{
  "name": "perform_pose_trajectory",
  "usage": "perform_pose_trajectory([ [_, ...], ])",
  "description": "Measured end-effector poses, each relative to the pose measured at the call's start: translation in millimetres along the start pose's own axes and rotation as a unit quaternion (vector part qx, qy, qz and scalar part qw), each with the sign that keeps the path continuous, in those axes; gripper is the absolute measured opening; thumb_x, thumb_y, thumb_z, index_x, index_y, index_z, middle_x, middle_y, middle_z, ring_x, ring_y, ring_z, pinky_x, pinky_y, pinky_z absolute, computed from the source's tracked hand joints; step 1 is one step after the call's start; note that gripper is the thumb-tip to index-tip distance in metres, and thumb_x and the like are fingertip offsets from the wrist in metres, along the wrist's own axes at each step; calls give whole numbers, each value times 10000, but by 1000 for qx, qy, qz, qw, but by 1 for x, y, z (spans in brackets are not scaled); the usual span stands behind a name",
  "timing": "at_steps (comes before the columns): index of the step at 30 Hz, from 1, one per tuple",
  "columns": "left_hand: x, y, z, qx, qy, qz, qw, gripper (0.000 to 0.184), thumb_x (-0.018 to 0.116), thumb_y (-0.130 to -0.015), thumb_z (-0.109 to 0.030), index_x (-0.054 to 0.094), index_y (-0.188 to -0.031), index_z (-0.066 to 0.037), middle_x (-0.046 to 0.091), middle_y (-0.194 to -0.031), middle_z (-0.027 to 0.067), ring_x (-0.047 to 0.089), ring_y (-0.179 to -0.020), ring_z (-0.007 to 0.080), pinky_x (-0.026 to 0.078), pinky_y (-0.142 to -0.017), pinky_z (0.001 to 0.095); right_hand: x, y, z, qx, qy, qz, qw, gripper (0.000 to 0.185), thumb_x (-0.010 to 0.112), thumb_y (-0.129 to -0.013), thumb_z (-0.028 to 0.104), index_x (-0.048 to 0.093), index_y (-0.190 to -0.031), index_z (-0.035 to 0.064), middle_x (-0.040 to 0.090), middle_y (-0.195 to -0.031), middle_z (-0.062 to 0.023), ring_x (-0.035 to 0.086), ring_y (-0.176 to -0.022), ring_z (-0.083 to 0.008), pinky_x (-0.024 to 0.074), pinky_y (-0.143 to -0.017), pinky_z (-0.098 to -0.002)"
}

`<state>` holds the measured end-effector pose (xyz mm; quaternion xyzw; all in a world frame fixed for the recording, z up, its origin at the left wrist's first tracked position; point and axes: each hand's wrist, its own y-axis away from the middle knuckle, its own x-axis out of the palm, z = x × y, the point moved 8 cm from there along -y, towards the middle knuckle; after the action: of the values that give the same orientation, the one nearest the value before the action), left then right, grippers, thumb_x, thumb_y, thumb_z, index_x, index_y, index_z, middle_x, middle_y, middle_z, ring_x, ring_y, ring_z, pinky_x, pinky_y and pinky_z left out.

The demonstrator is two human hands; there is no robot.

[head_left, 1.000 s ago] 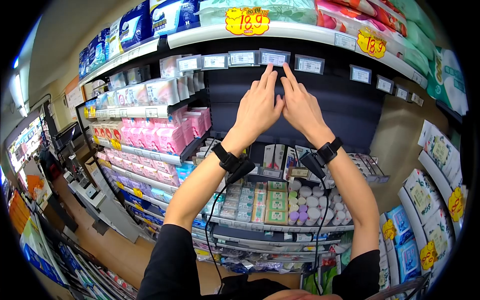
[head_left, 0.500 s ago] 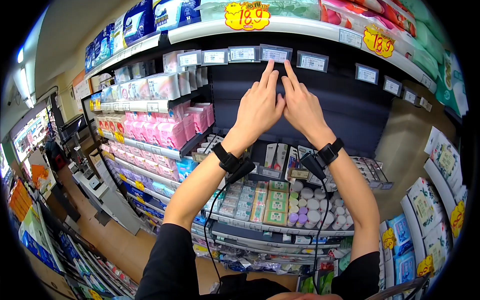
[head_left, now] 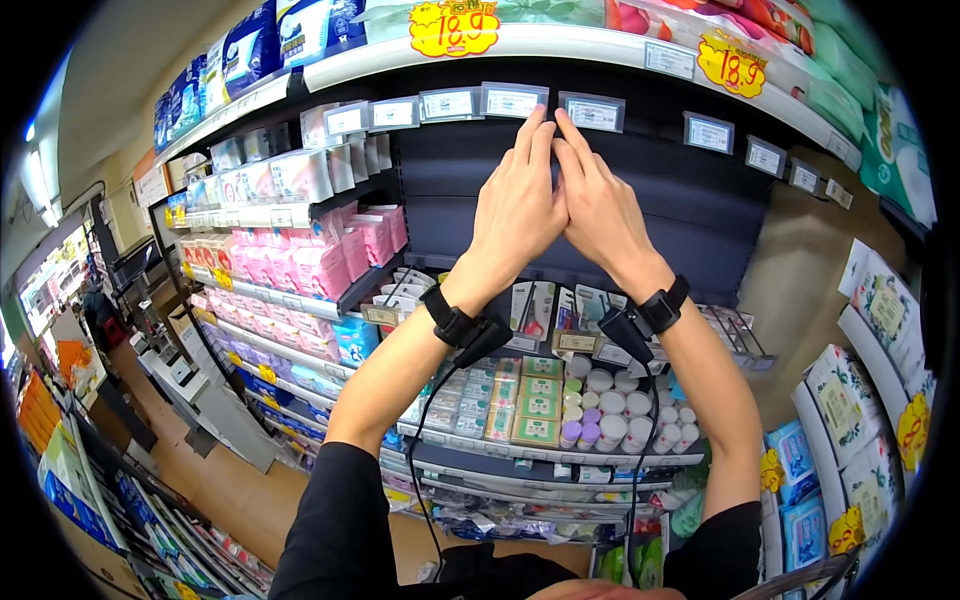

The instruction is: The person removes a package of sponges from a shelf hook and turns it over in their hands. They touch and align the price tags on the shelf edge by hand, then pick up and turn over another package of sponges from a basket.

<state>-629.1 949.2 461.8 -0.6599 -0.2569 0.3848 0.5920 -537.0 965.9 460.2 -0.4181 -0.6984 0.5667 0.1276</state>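
Both my hands are raised in front of the dark back panel of a shop shelf. My left hand (head_left: 516, 203) has its fingers stretched upward and holds nothing. Beside it, with fingers also extended, my right hand (head_left: 606, 208) leans inward so the thumb sides meet. The fingertips appear near a price tag (head_left: 513, 101) and a second price tag (head_left: 592, 113) hanging under the upper shelf. Whether they touch these tags I cannot tell. Each wrist wears a black strap with a cabled device, the left device (head_left: 470, 332) and the right device (head_left: 640, 323).
Pink packs (head_left: 318, 268) fill the shelves at left. Below my hands stand several white-lidded jars (head_left: 637, 403) and green boxes (head_left: 537, 398). Large packs (head_left: 325, 28) line the top shelf edge (head_left: 570, 42). Blue packs (head_left: 803, 532) sit at lower right, and an aisle floor (head_left: 240, 500) runs at left.
The shelf and its tags have shifted left in view. My hands have drawn closer together, with the fingertips now near the gap between two tags.
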Motion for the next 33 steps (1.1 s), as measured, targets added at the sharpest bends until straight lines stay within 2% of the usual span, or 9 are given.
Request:
perform_pose_trajectory([
  [6,25,-2,-20,17,18,33,999,593,653,-837,-91,433,-1376,24,414,-1531,218,561,-1237,437,520,-969,457,-16,17,-23,34,29,-6,999,492,645,-803,26,497,-1265,-52,371,-1553,-241,668,-989,-338,607,-776,-409],
  [20,49,2,-19,-28,-12,74,997,576,643,-886,-140,417,-1388,30,377,-1566,201,592,-1196,432,538,-932,464,-8,30,-44,55,35,30,997,433,632,-809,16,510,-1215,-69,368,-1537,-286,680,-907,-354,611,-701,-419],
  [22,45,2,-24,20,-32,36,999,577,654,-853,-125,428,-1350,62,396,-1532,247,655,-1024,418,575,-830,458,-8,30,-44,55,35,30,997,437,636,-803,17,512,-1214,-69,368,-1537,-287,680,-908,-353,612,-701,-417],
  [29,45,3,-28,32,-44,45,998,577,657,-852,-132,433,-1346,63,390,-1539,243,656,-1023,413,578,-828,459,-7,33,-43,58,42,36,997,460,653,-778,23,511,-1206,-66,368,-1536,-286,677,-912,-347,613,-708,-414],
  [31,48,3,-21,-27,-15,89,996,588,651,-879,-141,422,-1389,40,354,-1580,202,577,-1216,443,537,-931,474,-8,34,-42,61,47,34,996,462,656,-776,23,512,-1206,-65,368,-1537,-285,677,-916,-345,613,-709,-415],
  [33,48,4,-21,-26,-11,92,995,587,651,-879,-142,423,-1388,41,347,-1584,199,574,-1222,440,538,-928,474,-8,33,-41,61,55,35,996,455,666,-769,31,518,-1191,-57,365,-1540,-284,677,-930,-341,613,-710,-414],
])
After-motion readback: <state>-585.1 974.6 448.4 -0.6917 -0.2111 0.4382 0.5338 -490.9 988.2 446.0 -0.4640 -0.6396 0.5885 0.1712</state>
